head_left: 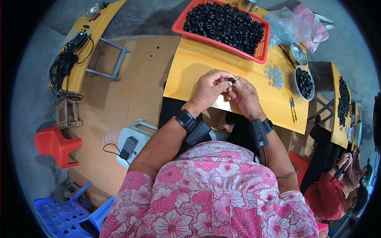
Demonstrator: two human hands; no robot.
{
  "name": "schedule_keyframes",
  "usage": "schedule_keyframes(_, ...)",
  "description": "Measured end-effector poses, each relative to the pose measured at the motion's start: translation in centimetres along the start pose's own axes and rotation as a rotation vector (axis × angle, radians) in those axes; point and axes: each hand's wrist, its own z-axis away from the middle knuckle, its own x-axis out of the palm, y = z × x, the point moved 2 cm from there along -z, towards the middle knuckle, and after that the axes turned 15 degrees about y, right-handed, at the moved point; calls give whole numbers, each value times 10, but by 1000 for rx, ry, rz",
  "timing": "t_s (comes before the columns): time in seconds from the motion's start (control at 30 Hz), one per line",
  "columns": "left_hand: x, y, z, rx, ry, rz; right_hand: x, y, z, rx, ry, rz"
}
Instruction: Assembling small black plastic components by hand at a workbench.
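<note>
Above the near edge of the yellow table [186, 79], my two hands meet around one small black round part [231, 80]. My left hand [211, 88] pinches it between thumb and forefinger. From the other side, the fingers of my right hand [245, 97] close on the same part. Its exact kind is mostly hidden by my fingertips. Beyond my hands stands a red plastic basket [222, 50] heaped with black ring-like parts [222, 25]. To the right lie a scatter of small clear pieces [274, 76] and a bowl [312, 93] of black parts.
Yellow-handled snips [293, 111] lie near the table's right edge. Past them are a metal bowl [297, 53] and a clear plastic bag [283, 23]. A white stool [137, 137] carries a grey device. Red chair [57, 144] and blue chair [69, 212] stand left; people sit at right.
</note>
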Motion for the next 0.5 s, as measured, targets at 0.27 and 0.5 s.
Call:
schedule_keyframes(0.27,-2,-4,-3,140,-48,-204,-1,0,3,-305,42,415)
schedule_keyframes(0.5,-3,-8,-4,180,-95,-240,4,-4,8,-469,64,648)
